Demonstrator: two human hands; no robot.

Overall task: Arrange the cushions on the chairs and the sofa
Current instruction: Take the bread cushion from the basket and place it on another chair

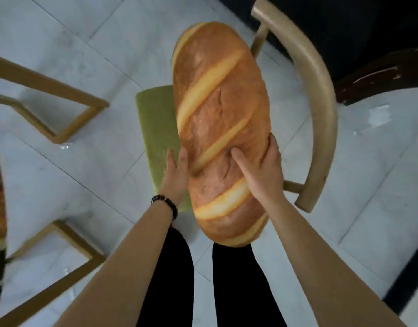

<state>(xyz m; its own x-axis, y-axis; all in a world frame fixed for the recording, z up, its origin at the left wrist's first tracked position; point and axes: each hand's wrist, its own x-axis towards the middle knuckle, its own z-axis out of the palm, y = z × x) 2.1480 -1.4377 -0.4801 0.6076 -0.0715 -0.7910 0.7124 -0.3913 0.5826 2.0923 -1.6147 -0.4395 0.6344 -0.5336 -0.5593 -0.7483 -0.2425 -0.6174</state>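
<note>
A long cushion printed like a loaf of bread is held lengthwise over a chair with a green seat pad and a curved pale wooden backrest. My left hand lies with straight fingers against the cushion's left side, a dark bead bracelet on its wrist. My right hand grips the cushion's right side, thumb pressed into the top and fingers wrapped round the edge. Most of the chair seat is hidden under the cushion.
Wooden frames of other furniture stand at the left, with another frame lower left. A dark wooden surface lies at the upper right. White marble floor tiles surround the chair. My legs in black trousers are below.
</note>
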